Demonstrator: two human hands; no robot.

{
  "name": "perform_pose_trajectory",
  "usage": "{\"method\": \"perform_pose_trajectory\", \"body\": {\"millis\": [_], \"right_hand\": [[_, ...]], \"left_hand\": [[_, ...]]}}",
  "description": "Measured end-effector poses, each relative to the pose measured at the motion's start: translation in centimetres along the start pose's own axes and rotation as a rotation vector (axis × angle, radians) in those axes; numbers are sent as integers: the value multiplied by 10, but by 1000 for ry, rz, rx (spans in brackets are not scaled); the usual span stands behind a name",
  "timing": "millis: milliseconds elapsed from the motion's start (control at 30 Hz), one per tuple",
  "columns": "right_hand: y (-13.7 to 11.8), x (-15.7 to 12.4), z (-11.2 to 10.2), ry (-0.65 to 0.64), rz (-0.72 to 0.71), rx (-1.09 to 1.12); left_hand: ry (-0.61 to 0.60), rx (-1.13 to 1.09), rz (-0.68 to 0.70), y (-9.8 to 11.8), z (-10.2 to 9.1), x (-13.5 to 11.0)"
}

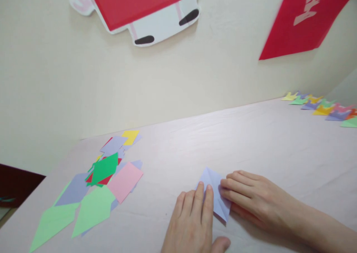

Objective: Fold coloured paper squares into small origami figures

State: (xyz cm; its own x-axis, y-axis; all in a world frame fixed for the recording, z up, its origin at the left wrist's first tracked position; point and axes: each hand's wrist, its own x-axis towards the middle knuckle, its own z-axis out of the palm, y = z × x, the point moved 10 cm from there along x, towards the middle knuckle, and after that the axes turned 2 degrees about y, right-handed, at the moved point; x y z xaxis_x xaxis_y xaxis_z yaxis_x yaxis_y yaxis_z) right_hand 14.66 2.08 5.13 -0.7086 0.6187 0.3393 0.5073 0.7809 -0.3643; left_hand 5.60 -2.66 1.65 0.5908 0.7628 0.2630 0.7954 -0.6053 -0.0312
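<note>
A lavender sheet of folding paper (220,204) with crease lines and a folded edge lies on the table at the lower middle. My left hand (192,216) rests flat across its left side, fingers stretched out and thumb spread away. From the right, my right hand (248,197) has its fingers pressed together around the paper's right edge. The right thumb is hidden, so its exact grip under the edge does not show.
Loose squares of coloured paper overlap at the left, among them a pink sheet (125,181), a dark green sheet (105,169) and a light green sheet (93,210). Several folded paper pieces (323,110) stand in rows at the far right. A wall (167,82) borders the table (167,149).
</note>
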Motion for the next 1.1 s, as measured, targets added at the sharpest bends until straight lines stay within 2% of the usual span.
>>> {"method": "perform_pose_trajectory", "body": {"millis": [67,233,333,500,800,1100], "right_hand": [[1,2,7,-59,23,43],[42,7,13,-70,444,261],[52,5,17,-55,548,284],[54,1,22,-29,533,244],[47,14,24,-70,375,86],[46,15,23,-37,343,30]], "left_hand": [[-29,-54,-57,-6,4,-2],[-41,-96,-157,-14,7,-6],[-53,-102,-183,-17,6,-4],[-77,-166,-118,-18,3,3],[-85,-181,-138,-21,2,9],[-69,-141,-90,-16,0,9]]}}
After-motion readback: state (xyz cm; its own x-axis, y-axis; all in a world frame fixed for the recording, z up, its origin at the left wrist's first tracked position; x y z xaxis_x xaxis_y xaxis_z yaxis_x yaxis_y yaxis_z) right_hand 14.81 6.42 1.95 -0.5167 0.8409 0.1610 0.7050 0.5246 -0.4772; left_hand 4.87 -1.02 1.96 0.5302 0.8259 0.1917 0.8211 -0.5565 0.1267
